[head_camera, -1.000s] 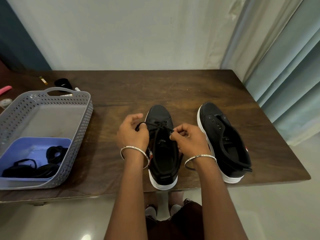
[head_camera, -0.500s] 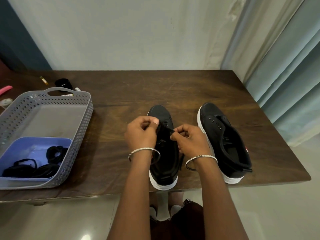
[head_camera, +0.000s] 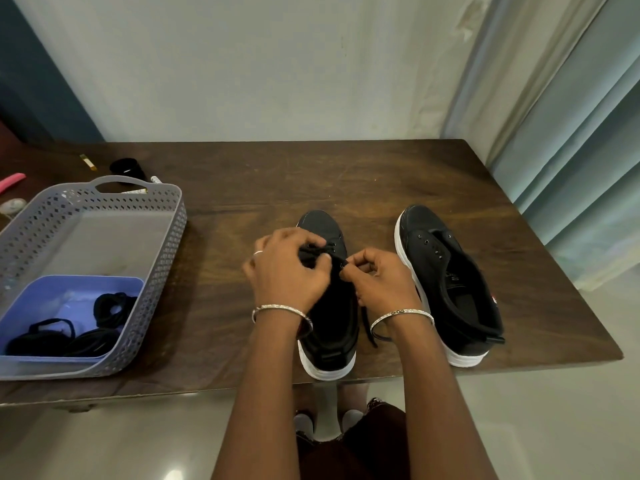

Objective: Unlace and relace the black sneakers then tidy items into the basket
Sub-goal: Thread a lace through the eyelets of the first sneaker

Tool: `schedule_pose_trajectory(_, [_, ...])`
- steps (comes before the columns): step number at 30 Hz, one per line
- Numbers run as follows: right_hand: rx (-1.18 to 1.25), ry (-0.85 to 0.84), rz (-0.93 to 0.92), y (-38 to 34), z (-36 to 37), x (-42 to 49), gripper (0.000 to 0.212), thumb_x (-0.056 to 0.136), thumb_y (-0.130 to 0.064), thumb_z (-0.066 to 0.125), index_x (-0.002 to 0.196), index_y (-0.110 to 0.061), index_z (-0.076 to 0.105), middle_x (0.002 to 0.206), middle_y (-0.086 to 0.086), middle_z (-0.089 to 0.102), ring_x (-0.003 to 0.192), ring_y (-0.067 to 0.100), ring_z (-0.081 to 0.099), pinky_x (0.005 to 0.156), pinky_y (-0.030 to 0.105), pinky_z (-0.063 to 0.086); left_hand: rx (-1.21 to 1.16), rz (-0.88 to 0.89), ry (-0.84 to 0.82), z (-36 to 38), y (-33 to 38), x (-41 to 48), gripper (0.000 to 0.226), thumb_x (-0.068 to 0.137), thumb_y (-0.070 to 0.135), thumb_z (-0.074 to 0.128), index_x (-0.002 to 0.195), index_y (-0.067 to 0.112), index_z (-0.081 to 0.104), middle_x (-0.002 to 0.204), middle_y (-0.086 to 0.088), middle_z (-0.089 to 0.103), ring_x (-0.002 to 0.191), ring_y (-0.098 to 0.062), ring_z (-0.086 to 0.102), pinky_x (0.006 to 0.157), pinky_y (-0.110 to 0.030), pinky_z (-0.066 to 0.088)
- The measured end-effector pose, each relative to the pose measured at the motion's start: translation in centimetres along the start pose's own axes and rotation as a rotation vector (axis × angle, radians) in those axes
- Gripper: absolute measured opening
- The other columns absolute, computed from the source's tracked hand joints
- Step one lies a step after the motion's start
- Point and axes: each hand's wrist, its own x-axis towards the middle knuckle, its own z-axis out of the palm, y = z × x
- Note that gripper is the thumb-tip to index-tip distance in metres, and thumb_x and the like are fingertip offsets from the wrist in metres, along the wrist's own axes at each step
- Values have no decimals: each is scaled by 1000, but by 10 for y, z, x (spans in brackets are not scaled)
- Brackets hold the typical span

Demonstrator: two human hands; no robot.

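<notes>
In the head view, a dark wooden table [head_camera: 242, 188] fills the middle of the frame, with two black sneakers standing side by side on its near edge, toes pointing to the top of the frame. The centre sneaker [head_camera: 330, 341] sits just left of the frame's middle, under both hands. The left hand [head_camera: 287, 268] has its fingers curled over the lace [head_camera: 315, 252] at the front eyelets and grips it. The right hand [head_camera: 381, 282] pinches the same lace between thumb and forefinger, close against the left hand. A loose lace end hangs down the shoe's right side. Each wrist wears a silver bangle. The right sneaker [head_camera: 446, 282] stands right of centre, apart from the hands, its eyelets bare and its tongue open. At the left edge of the frame sits a grey perforated basket [head_camera: 104, 199] holding a blue tray [head_camera: 69, 285] with coiled black cords [head_camera: 110, 306] in it. Small items lie beyond the basket at the upper left, too small to tell.
</notes>
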Motion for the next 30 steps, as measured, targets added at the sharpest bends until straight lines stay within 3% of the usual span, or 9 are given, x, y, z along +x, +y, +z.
schedule_pose_trajectory(8, [1,-2,0,0,-2,-1,17,61,-41,67,77,-44,70,63,-15,66,66,14,64,79,56,59,175,57,53,11,4,-1,5,87,34,73,87,34,68,98,16,68,111,-10,53,90,-33,25])
schedule_pose_trajectory(10, [12,-3,4,1,-1,-1,19,60,-41,65,78,-44,70,63,-13,67,65,14,63,80,56,59,-62,-61,39,16,1,1,6,89,29,72,84,32,68,91,14,70,98,-10,60,92,-37,39])
schedule_pose_trajectory(12, [22,-8,6,1,-1,-2,16,62,-40,66,77,-43,71,64,-12,67,66,14,63,82,57,59,-574,-293,89,15,-1,5,9,92,20,69,84,24,69,84,5,70,84,-14,65,81,-35,52])
schedule_pose_trajectory(14, [24,-8,4,1,-1,-3,13,63,-38,67,75,-43,71,65,-13,68,67,15,64,82,58,59,-974,-600,132,11,-2,8,13,95,11,64,83,15,66,75,-1,65,70,-12,60,61,-23,51])
schedule_pose_trajectory(16, [31,-6,2,1,-1,-3,14,62,-39,67,75,-43,70,64,-13,67,65,14,63,81,58,59,-1047,-764,106,8,-10,10,21,96,6,60,78,15,62,69,0,61,61,-8,57,49,-17,47])
schedule_pose_trajectory(19, [42,-6,6,0,0,-2,16,60,-40,66,75,-42,70,62,-13,66,63,14,60,81,59,58,-879,-671,106,12,-26,12,18,91,12,68,75,20,66,77,-4,70,71,-18,69,72,-34,62])
schedule_pose_trajectory(21, [43,-9,5,1,0,-2,16,60,-39,66,75,-41,71,63,-12,66,63,15,60,80,59,58,-598,-505,131,10,-28,12,8,88,22,72,85,27,67,92,4,72,93,-23,70,91,-49,56])
schedule_pose_trajectory(25, [31,-10,3,1,1,-1,20,57,-44,66,76,-41,71,63,-10,66,62,16,61,79,59,58,-204,-162,66,1,-10,8,22,81,37,67,101,46,66,115,16,65,121,-18,54,107,-50,38])
schedule_pose_trajectory(30, [22,-6,1,3,1,2,36,46,-55,59,77,-41,71,62,-9,66,61,17,61,76,59,59,148,-2,-37,6,2,-2,19,84,36,71,103,41,70,121,17,62,126,-14,43,101,-40,24])
